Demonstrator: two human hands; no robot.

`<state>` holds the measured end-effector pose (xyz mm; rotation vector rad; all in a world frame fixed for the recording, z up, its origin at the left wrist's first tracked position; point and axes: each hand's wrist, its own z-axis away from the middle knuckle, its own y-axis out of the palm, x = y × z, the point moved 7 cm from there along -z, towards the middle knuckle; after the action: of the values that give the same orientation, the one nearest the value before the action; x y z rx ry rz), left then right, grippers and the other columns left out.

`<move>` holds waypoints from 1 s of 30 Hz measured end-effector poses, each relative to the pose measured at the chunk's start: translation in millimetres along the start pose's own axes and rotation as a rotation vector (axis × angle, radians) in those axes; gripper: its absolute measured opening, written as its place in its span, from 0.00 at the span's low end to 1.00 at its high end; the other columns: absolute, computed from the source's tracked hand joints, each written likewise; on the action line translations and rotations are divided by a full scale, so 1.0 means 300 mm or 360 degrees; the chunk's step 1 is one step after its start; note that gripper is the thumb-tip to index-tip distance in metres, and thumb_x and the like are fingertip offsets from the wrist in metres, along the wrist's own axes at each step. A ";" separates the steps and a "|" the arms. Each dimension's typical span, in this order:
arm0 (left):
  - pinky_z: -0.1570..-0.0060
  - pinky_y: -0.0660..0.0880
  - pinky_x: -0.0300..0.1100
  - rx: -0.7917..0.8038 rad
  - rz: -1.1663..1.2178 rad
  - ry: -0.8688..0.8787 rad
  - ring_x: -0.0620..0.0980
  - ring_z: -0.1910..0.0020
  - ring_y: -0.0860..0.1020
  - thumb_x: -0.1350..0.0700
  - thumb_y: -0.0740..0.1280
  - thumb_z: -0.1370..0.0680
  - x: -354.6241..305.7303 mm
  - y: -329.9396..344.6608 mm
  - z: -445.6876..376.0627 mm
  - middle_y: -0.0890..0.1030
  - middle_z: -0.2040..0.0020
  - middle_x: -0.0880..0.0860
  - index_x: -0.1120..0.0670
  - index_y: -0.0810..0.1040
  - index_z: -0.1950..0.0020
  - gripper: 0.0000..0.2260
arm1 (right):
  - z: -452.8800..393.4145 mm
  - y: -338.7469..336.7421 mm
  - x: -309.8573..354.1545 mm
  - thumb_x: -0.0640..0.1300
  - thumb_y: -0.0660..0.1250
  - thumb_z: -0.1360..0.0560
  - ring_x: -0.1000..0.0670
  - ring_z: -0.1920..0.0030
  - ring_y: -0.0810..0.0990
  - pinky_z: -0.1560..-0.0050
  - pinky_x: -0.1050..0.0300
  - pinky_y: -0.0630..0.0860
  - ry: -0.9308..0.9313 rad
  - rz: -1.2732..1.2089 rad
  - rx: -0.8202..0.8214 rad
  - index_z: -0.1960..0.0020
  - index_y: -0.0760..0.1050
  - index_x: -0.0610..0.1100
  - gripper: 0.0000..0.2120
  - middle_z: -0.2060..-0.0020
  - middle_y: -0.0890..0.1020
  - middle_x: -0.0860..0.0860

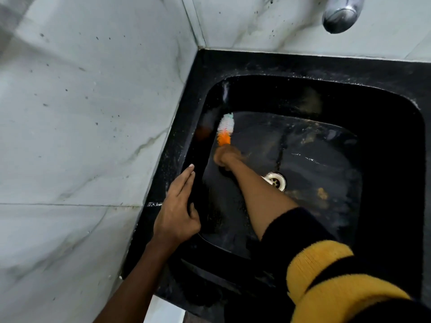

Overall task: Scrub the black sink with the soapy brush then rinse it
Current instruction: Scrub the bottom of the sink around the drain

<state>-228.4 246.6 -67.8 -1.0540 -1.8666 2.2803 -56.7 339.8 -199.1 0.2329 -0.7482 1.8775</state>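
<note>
The black sink [303, 66] fills the right of the view, its basin wet and streaked with brownish grime. My right hand [227, 157] reaches down into the basin and grips the handle of a brush [225, 129] with white, teal and orange bristles. The bristles press against the basin's left wall near its far corner. My left hand [178, 207] rests flat on the sink's left rim, fingers straight and thumb over the inner edge. The brush handle is hidden inside my fist.
A pale metal drain [277, 180] sits in the basin floor, partly behind my right forearm. A chrome tap [341, 14] hangs above the far rim. Speckled marble-look wall tiles [93, 113] close in the left and back sides.
</note>
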 end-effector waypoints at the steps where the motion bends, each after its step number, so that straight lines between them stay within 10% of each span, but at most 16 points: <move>1: 0.24 0.63 0.41 0.0000 0.0002 -0.0003 0.47 0.20 0.59 0.68 0.65 0.31 0.001 0.001 0.000 0.61 0.19 0.49 0.60 0.63 0.20 0.37 | -0.014 0.010 0.010 0.42 0.57 0.23 0.38 0.42 0.77 0.46 0.47 0.76 -0.0035 -0.0030 0.0030 0.37 0.73 0.34 0.18 0.36 0.74 0.39; 6: 0.23 0.61 0.40 -0.0029 0.0048 0.0006 0.46 0.20 0.58 0.69 0.65 0.30 0.001 -0.003 0.000 0.61 0.19 0.50 0.61 0.63 0.20 0.37 | 0.045 -0.097 -0.156 0.45 0.57 0.23 0.38 0.42 0.78 0.42 0.46 0.76 0.0176 -0.0412 -0.0360 0.40 0.76 0.37 0.18 0.40 0.78 0.38; 10: 0.24 0.64 0.45 -0.0039 0.0073 0.0007 0.48 0.20 0.59 0.66 0.64 0.30 0.002 -0.005 0.004 0.61 0.19 0.50 0.61 0.63 0.20 0.36 | 0.104 -0.177 -0.223 0.43 0.59 0.23 0.40 0.37 0.76 0.40 0.50 0.72 0.0288 0.0108 -0.0767 0.36 0.73 0.39 0.17 0.38 0.77 0.41; 21: 0.24 0.65 0.45 -0.0020 0.0074 0.0019 0.47 0.19 0.59 0.68 0.66 0.30 0.005 -0.001 0.001 0.61 0.19 0.50 0.60 0.63 0.20 0.37 | 0.091 -0.132 -0.123 0.42 0.54 0.19 0.43 0.38 0.77 0.42 0.51 0.73 -0.0228 0.0650 -0.0750 0.34 0.73 0.42 0.17 0.38 0.77 0.43; 27: 0.25 0.63 0.42 -0.0023 0.0071 0.0016 0.46 0.19 0.58 0.69 0.67 0.31 0.000 -0.001 -0.001 0.59 0.18 0.48 0.60 0.62 0.20 0.38 | 0.197 -0.429 -0.530 0.45 0.64 0.27 0.39 0.39 0.77 0.39 0.46 0.74 0.0654 0.0007 -0.0981 0.39 0.76 0.38 0.19 0.40 0.79 0.39; 30: 0.25 0.62 0.41 -0.0004 0.0017 0.0019 0.46 0.19 0.58 0.69 0.68 0.31 -0.001 0.004 -0.002 0.59 0.18 0.48 0.60 0.62 0.20 0.39 | 0.237 -0.332 -0.577 0.43 0.63 0.26 0.38 0.37 0.76 0.37 0.42 0.72 0.0552 0.0185 -0.0880 0.37 0.74 0.38 0.19 0.38 0.77 0.38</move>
<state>-227.5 246.5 -68.9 -1.0781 -1.8650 2.2727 93.2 190.2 -187.8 -0.4821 -1.0136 1.6792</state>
